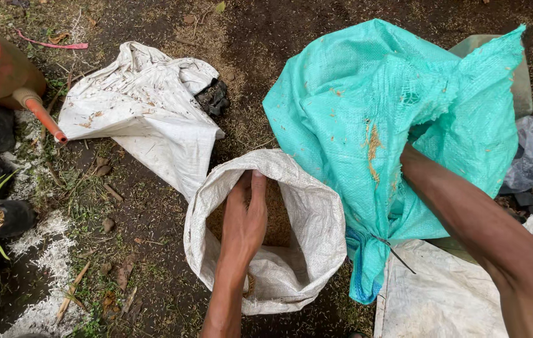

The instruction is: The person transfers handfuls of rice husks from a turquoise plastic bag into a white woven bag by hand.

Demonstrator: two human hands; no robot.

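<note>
Already my left hand (244,216) reaches flat and unclenched into the open white sack (316,213), partly filled with husk; my right hand's grip is hidden inside the raised teal sack (354,106) beside it

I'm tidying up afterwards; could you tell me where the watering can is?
The orange watering can sits at the head view's top-left edge, left of the crumpled white sack.
</note>
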